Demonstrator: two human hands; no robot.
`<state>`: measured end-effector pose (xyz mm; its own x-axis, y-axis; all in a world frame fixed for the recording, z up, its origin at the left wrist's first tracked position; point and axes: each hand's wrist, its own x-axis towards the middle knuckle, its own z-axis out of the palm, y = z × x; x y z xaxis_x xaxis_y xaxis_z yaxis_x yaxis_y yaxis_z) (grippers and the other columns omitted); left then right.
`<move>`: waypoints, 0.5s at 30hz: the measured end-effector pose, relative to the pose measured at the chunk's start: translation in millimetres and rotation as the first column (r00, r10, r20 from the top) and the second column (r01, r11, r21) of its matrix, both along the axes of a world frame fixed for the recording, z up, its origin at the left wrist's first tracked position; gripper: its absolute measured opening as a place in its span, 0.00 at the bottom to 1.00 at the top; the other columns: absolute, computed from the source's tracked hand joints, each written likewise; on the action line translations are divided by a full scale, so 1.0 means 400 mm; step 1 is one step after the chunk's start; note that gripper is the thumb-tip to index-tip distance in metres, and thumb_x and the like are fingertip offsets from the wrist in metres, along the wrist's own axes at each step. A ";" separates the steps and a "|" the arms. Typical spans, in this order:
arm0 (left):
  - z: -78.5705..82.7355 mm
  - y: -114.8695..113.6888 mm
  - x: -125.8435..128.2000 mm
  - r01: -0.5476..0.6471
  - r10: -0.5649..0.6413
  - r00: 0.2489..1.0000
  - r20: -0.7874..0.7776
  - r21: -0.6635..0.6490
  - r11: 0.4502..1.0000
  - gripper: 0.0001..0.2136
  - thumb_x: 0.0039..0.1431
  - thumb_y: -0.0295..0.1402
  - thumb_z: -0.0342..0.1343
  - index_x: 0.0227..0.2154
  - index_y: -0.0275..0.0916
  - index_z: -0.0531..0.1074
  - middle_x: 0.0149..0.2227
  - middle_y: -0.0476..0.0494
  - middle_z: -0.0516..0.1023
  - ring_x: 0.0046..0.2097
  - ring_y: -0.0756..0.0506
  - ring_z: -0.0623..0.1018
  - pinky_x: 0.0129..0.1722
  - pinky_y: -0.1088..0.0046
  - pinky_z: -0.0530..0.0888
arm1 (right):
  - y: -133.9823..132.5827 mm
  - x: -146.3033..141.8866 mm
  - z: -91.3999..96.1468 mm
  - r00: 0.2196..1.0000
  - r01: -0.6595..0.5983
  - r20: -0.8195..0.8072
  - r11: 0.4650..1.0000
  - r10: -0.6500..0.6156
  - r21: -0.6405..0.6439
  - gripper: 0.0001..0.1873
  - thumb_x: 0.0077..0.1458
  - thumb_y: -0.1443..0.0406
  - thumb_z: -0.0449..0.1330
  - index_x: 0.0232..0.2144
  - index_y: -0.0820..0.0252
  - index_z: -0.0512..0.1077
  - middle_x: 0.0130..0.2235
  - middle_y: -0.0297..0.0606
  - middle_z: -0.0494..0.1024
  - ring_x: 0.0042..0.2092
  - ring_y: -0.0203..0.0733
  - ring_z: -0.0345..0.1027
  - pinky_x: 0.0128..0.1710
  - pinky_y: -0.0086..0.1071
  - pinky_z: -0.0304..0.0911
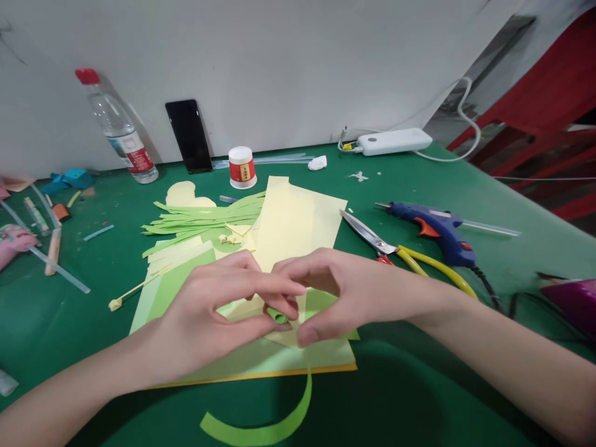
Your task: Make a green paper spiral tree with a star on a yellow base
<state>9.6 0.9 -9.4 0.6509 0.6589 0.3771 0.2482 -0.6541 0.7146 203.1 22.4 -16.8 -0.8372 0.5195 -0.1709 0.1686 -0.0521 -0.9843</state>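
Observation:
My left hand [218,304] is closed on a small rolled paper strip [278,315], green, held between thumb and fingers above the paper pile. My right hand [339,292] curves around from the other side. Its fingertips reach the roll, partly hidden behind my left index finger, and its thumb stands apart from them. Below the hands, a curled green paper strip [274,433] trails over the table's front part; whether it joins the roll is hidden. Light yellow paper [298,217] and green sheets lie underneath.
Scissors [372,236] and a blue glue gun [433,230] lie to the right. Cut green strips [209,217] are heaped at left. Farther back stand a bottle [123,136], a phone [189,136] and a paper cup [242,167]. A white power strip [395,141] lies by the wall.

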 end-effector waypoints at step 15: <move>0.003 0.001 0.009 -0.012 0.018 0.999 -0.051 0.133 0.991 0.10 0.48 0.19 0.59 0.35 0.35 0.73 0.25 0.52 0.75 0.29 0.54 0.70 0.30 0.80 0.68 | -0.041 -0.028 0.006 0.984 0.169 -0.053 0.986 -0.169 -0.008 0.07 0.47 0.65 0.62 0.24 0.62 0.66 0.28 0.30 0.68 0.32 0.31 0.60 0.34 0.25 0.58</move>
